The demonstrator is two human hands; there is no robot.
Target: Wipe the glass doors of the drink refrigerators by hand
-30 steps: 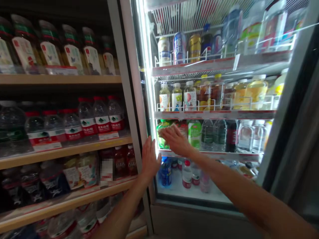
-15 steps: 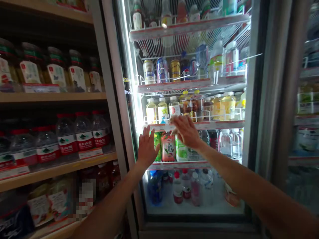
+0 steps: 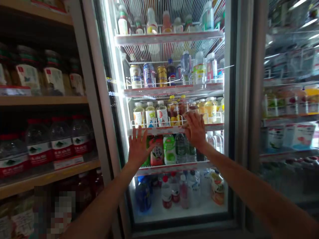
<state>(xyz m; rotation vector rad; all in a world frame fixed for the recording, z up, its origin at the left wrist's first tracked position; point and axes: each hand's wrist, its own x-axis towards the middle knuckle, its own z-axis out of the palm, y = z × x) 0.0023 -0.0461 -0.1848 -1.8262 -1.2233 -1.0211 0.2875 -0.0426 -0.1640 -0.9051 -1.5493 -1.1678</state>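
My left hand (image 3: 138,147) lies flat with fingers spread against the glass door (image 3: 119,109) of a lit drinks fridge, in front of the green and pink bottles (image 3: 163,151) on the third shelf. My right hand (image 3: 195,131) is also flat, fingers stretched out, pressed on the glass at the level of the shelf rail (image 3: 174,129). A small pale patch shows at its fingertips; I cannot make out what it is. Neither hand grips a bottle.
Dark wooden shelves (image 3: 45,99) on the left carry water bottles (image 3: 61,146) and jars. The fridge holds cans (image 3: 149,74), juice bottles (image 3: 151,114) and small bottles on its floor (image 3: 174,192). A second glass-door fridge (image 3: 289,109) stands at the right.
The fridge door has swung from open at the right to in front of the shelves. Both hands have moved right and higher across the fridge front; my left hand has left the frame post.
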